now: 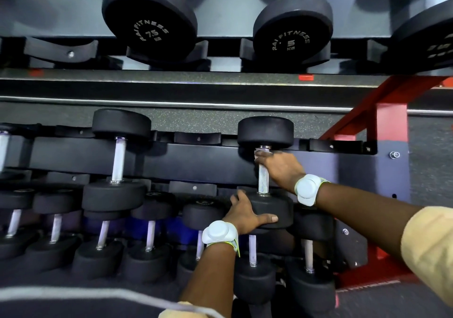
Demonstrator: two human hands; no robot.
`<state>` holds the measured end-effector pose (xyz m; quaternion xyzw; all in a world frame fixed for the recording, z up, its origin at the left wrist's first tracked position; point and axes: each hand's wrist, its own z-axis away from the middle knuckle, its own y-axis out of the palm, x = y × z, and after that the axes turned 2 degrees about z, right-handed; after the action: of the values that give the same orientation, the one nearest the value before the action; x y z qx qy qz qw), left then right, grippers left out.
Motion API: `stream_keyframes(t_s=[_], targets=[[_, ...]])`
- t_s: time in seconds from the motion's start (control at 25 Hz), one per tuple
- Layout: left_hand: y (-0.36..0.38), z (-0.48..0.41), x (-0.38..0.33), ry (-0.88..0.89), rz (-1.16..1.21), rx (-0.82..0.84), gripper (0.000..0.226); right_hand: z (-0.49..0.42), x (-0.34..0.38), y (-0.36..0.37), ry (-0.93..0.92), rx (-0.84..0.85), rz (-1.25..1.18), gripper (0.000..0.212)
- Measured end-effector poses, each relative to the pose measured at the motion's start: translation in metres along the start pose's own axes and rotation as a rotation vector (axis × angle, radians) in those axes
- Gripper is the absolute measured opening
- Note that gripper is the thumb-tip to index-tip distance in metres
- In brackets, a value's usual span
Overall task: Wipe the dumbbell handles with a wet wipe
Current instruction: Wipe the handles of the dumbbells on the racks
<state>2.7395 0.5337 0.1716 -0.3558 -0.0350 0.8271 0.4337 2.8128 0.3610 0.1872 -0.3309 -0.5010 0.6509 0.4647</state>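
Knurled steel handle of the dumbbell, which is sitting on the middle tier, is being wiped. The right hand is clasping the handle's far end, with a pale scrap, seemingly the wet wipe, showing at its fingers. The left hand is gripping the near head and bracing it. Advice: the wipe should be travelling the full bar to the near collar, twisting around it, while the left hand is preventing roll. The rack is cradling a 7.5 kg dumbbell and a 5 kg dumbbell above, and smaller ones below.
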Motion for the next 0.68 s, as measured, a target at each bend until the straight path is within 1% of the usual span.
stream_keyframes(t_s=[0.12, 0.2, 0.24, 0.28, 0.4, 0.52, 0.68], targets=[[0.000, 0.000, 0.000, -0.006, -0.010, -0.004, 0.141, 0.007, -0.005, 0.006, -0.058, -0.021, 0.087, 0.054], [-0.001, 0.001, -0.001, -0.002, -0.016, -0.006, 0.139, 0.010, -0.014, 0.007, -0.053, -0.114, 0.105, 0.069], [-0.001, 0.001, -0.002, -0.004, -0.017, -0.006, 0.139, 0.007, -0.016, 0.010, -0.045, -0.159, 0.108, 0.072], [-0.001, 0.001, -0.002, -0.008, -0.017, -0.005, 0.138, 0.003, -0.016, 0.013, -0.046, -0.202, 0.111, 0.071], [-0.002, 0.004, -0.004, -0.009, -0.013, -0.003, 0.136, -0.006, -0.013, 0.019, -0.047, -0.193, 0.173, 0.066], [-0.002, 0.003, -0.004, -0.006, -0.004, 0.003, 0.134, 0.004, -0.030, 0.023, -0.082, -0.256, 0.161, 0.061], [-0.002, 0.004, -0.003, -0.002, -0.010, -0.003, 0.132, 0.003, -0.033, 0.027, -0.110, -0.258, 0.152, 0.067]])
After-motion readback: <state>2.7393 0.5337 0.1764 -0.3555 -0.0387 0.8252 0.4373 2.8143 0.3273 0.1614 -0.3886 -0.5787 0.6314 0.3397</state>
